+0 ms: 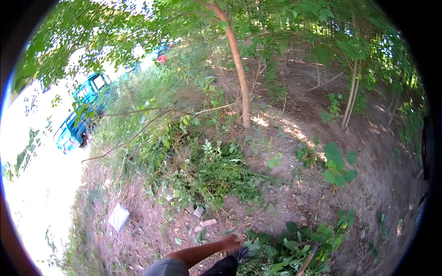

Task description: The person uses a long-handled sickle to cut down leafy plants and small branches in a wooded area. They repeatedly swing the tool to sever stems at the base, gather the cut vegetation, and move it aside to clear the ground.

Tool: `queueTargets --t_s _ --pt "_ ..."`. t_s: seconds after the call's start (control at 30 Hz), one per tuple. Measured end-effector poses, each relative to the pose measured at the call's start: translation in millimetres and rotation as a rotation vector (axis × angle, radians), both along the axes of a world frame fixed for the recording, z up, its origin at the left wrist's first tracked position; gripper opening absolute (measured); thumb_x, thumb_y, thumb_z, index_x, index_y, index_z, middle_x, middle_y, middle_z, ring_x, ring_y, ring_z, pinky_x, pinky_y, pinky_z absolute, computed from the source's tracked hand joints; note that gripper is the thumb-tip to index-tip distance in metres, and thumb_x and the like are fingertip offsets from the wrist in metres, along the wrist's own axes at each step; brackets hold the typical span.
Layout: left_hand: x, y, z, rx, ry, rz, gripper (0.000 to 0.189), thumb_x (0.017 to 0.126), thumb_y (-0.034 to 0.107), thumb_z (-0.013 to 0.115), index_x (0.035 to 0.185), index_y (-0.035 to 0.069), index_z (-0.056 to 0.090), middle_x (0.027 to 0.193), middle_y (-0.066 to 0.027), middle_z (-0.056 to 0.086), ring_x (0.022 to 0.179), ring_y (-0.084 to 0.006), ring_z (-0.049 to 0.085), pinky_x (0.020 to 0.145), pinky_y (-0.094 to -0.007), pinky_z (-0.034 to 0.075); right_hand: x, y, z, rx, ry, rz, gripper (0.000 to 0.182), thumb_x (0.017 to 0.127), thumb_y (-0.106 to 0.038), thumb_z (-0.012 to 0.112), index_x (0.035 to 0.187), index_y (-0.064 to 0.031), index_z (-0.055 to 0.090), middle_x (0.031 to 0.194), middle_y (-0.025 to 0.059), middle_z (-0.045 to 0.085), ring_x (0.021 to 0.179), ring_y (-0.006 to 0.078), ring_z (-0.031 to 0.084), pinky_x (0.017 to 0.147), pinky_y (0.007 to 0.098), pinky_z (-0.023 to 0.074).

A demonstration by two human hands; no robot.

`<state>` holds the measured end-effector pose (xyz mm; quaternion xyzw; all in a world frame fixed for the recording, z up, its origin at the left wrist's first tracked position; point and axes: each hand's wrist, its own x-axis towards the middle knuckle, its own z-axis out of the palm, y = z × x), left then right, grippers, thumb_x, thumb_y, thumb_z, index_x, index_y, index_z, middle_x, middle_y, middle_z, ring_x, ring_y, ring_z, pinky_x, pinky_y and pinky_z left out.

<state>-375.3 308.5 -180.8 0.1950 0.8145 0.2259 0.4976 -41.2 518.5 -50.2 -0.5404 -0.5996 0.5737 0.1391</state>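
My left hand (232,242) reaches in from the bottom edge, bare forearm below a grey sleeve. It is beside a dark shoe (240,253) and the left side of a low heap of broad-leaved cut greenery (286,246). Its fingers are too small and blurred to show whether they grip anything. My right hand is out of view. At the bottom right, a wooden handle or stick (306,263) slants up from the picture's edge into the leaves, meeting a curved dark piece (307,243). A larger pile of pulled weeds (224,176) lies ahead on the soil.
A slender tree trunk (240,72) stands beyond the weed pile, and thinner stems (351,96) rise at the right. A long bare branch (133,138) arches at the left. Brick pieces (208,223) and a pale flat slab or packet (118,217) lie on the ground. A blue cargo vehicle (74,127) stands far left.
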Motion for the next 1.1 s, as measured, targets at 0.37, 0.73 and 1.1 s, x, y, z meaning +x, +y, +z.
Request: queueTargets --t_s 0.37,0.73,1.1 --pt "70.1 -191.6 -97.1 -0.305 0.245 0.105 0.070 0.080 0.060 0.053 0.098 -0.006 0.067 0.101 -0.0283 0.064 0.101 -0.0408 0.061 0.088 -0.0461 0.048 -24.7 -5.8 34.5 0.096 0.037 0.149 0.024 0.089 -0.023 0.058 0.083 -0.0004 0.063 0.057 0.0036 0.050 0.041 0.0138 0.043 0.035 0.0306 0.0309" --pt "81.7 -175.5 -69.6 -0.241 0.206 0.125 0.073 0.081 0.063 0.048 0.100 -0.005 0.067 0.106 -0.0261 0.064 0.102 -0.0416 0.061 0.089 -0.0462 0.048 -42.7 -13.5 65.3 0.170 0.037 0.197 0.024 0.088 -0.024 0.058 0.082 -0.0008 0.063 0.057 0.0042 0.050 0.042 0.0146 0.043 0.036 0.0311 0.0311" --pt "66.9 -157.9 -35.8 -0.157 0.194 0.323 0.084 0.076 0.069 0.052 0.113 -0.006 0.060 0.112 -0.0293 0.061 0.109 -0.0423 0.058 0.094 -0.0446 0.045 -47.1 -21.5 69.2 0.200 0.031 0.235 0.024 0.088 -0.024 0.058 0.081 -0.0012 0.062 0.057 0.0049 0.050 0.044 0.0153 0.044 0.036 0.0317 0.0314"
